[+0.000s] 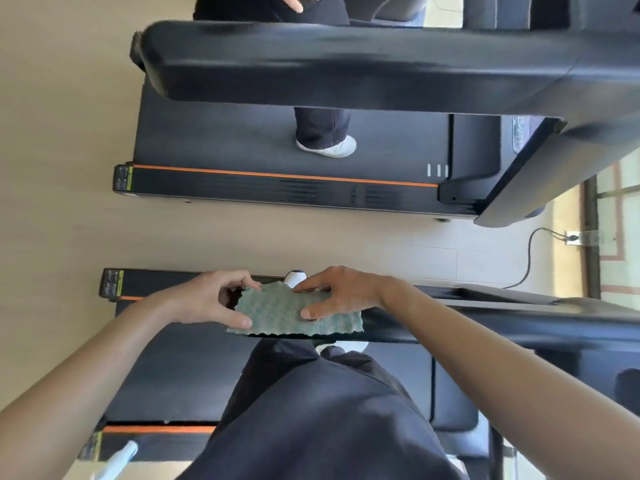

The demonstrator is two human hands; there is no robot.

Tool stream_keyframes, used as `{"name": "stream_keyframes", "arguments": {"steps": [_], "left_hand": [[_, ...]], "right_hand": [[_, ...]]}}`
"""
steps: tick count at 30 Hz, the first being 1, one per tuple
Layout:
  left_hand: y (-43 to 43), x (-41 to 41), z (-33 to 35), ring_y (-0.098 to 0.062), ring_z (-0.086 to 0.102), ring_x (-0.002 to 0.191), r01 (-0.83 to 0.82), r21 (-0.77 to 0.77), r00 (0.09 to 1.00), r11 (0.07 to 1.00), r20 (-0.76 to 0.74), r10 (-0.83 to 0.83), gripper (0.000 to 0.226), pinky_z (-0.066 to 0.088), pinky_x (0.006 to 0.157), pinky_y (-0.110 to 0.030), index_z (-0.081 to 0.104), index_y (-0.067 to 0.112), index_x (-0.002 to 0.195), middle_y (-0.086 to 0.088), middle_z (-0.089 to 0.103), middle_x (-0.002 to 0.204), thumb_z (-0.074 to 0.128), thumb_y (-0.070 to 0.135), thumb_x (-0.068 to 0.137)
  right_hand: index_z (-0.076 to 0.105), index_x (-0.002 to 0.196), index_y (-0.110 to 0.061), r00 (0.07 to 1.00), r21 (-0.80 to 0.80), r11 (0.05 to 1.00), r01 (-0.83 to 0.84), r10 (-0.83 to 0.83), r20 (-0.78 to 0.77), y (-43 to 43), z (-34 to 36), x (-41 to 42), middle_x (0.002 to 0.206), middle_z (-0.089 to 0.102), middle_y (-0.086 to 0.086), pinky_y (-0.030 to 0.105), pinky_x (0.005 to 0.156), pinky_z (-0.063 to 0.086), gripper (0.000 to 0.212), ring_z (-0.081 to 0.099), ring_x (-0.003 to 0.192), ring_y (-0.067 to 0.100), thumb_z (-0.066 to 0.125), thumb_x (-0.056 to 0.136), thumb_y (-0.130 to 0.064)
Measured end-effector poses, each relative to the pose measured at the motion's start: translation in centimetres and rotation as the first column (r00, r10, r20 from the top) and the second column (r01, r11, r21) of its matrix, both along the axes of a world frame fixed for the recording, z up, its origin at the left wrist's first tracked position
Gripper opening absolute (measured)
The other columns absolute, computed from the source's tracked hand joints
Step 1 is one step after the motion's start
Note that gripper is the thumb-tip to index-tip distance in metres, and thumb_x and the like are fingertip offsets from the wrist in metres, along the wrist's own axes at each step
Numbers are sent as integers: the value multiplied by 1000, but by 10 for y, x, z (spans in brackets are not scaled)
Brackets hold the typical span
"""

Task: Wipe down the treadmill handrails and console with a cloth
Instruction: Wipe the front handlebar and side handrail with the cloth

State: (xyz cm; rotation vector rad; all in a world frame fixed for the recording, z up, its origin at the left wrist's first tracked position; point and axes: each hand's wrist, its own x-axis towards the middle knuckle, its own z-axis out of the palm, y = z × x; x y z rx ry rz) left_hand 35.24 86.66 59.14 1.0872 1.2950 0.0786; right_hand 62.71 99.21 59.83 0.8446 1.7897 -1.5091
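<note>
A green patterned cloth (280,311) is held flat between both hands above a black treadmill handrail (450,327) that runs to the right. My left hand (211,299) pinches the cloth's left edge with thumb and fingers. My right hand (341,292) pinches its right part, thumb on top and fingers spread. The console is out of clear view at the right edge.
I stand on the near treadmill's belt (166,372), with an orange-striped side rail (156,429). A second treadmill (277,183) lies beyond a strip of floor; another person's leg and white shoe (329,147) are on it. A power cable (529,258) runs to a socket at right.
</note>
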Motion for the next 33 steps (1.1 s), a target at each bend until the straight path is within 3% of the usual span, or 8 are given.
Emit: {"name": "stream_keyframes", "arguments": {"steps": [4, 8, 12, 14, 19, 22, 29, 33], "left_hand": [[-20, -17, -6, -7, 61, 122, -186, -27, 981, 982, 53, 187, 43, 44, 109, -34, 68, 28, 111, 23, 62, 135, 89, 33, 74], [-41, -22, -7, -9, 64, 120, -437, -47, 894, 898, 84, 439, 47, 49, 103, -35, 73, 17, 94, 12, 68, 130, 85, 53, 66], [-61, -21, -16, -13, 69, 113, -527, -9, 850, 850, 27, 527, 43, 51, 104, -40, 69, 12, 86, 6, 73, 121, 92, 44, 67], [-68, -20, -16, -11, 69, 111, -529, 20, 849, 848, 1, 529, 55, 50, 103, -35, 71, 25, 94, 8, 73, 119, 94, 57, 55], [-74, -12, -6, 1, 49, 135, -514, 139, 852, 847, -36, 523, 75, 35, 119, -37, 57, 38, 136, 19, 58, 140, 93, 26, 72], [-64, -2, 5, -7, 58, 127, -457, 112, 889, 882, 46, 455, 60, 44, 108, -37, 61, 36, 135, 15, 64, 133, 80, 38, 77], [-24, 22, 7, 2, 67, 102, -270, 112, 952, 956, -115, 283, 63, 54, 97, -35, 71, 42, 116, 23, 71, 112, 78, 75, 62], [7, 46, 3, 8, 64, 101, -102, 62, 981, 993, -160, 111, 46, 52, 99, -30, 71, 45, 114, 29, 70, 110, 82, 61, 72]], "right_hand": [[51, 138, -50, 1000, 4, 1000, -29, 29, -9, -4, -3, -23, 142, 52, -13, 41, 113, 39, 69, 49, 130, 14, 68, 76, -73], [48, 143, -45, 998, -10, 998, -57, 57, -25, -11, -1, -46, 146, 49, -12, 32, 110, 36, 66, 47, 131, 13, 68, 83, -64], [47, 144, -45, 997, 4, 997, -71, 71, -40, -18, 1, -66, 147, 49, -10, 37, 113, 36, 69, 47, 132, 15, 68, 82, -65], [46, 145, -46, 995, 10, 997, -81, 81, -56, -23, -1, -71, 147, 49, -9, 40, 113, 38, 72, 48, 132, 16, 68, 79, -68], [44, 145, -48, 994, 24, 998, -59, 61, -95, -26, -3, -67, 143, 52, -10, 38, 111, 40, 73, 51, 125, 13, 69, 79, -67], [46, 143, -50, 995, 34, 998, -56, 59, -84, -23, -5, -56, 136, 57, -14, 39, 109, 43, 77, 55, 119, 11, 69, 73, -72], [45, 145, -46, 997, 72, 996, -58, 62, -51, -11, 0, -17, 144, 54, -10, 38, 112, 39, 80, 51, 128, 15, 69, 74, -74], [52, 140, -43, 999, 96, 995, -14, 16, -30, -1, 7, 21, 137, 58, -12, 35, 107, 41, 72, 54, 121, 13, 68, 76, -73]]}}
